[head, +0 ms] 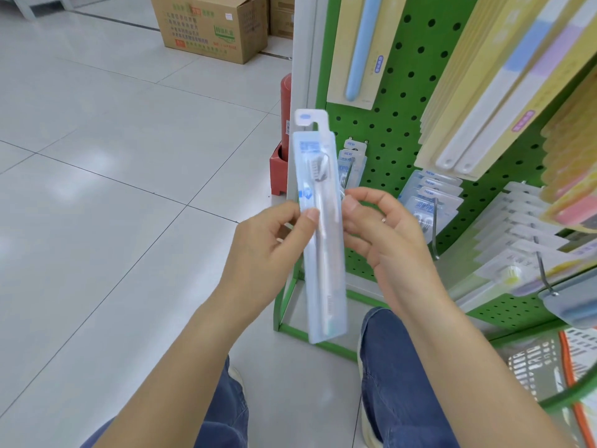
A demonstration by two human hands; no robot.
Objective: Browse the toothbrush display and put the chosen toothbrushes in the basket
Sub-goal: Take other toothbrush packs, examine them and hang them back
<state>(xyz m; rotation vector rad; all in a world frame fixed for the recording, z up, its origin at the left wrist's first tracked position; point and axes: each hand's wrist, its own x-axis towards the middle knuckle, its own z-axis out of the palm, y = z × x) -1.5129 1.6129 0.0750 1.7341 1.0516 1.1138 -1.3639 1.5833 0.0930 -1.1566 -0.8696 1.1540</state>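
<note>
1. A basket [533, 360] is seen at the lower right, on the floor [97, 189].
2. A packaged toothbrush [319, 227] is held upright, pinched at its left edge by the left hand [258, 253] and at its right edge by the fingers [352, 205] of the right hand [387, 240].
3. Behind, more packs are hung on the green pegboard display [397, 92].
4. Farthest off, a cardboard box [210, 27] is seen.
</note>
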